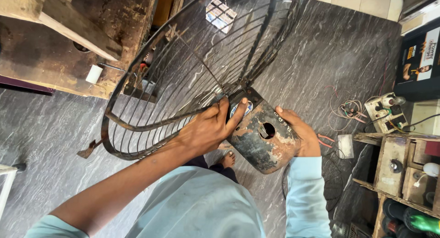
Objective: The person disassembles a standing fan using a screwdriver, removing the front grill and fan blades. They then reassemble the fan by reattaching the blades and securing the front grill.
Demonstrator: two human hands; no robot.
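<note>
Rusty black housing [263, 139], perhaps grey-streaked floor [330, 50]

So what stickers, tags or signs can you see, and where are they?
Badge: small blue-and-white oval sticker on the rusty fan motor case, under the left hand's thumb.
Tag: pale checked square hanging on the wire fan guard, top middle.
Poster box: dark, with yellow and white patches and a picture, far right.

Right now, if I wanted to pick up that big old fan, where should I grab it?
Probably the way both hands do now. The left hand grips where the wire cage meets the rusty motor box; the right hand cups the box's far side. The box is solid and blocky, while the cage bars are thin and bent, so come in from both sides of the box.
</note>
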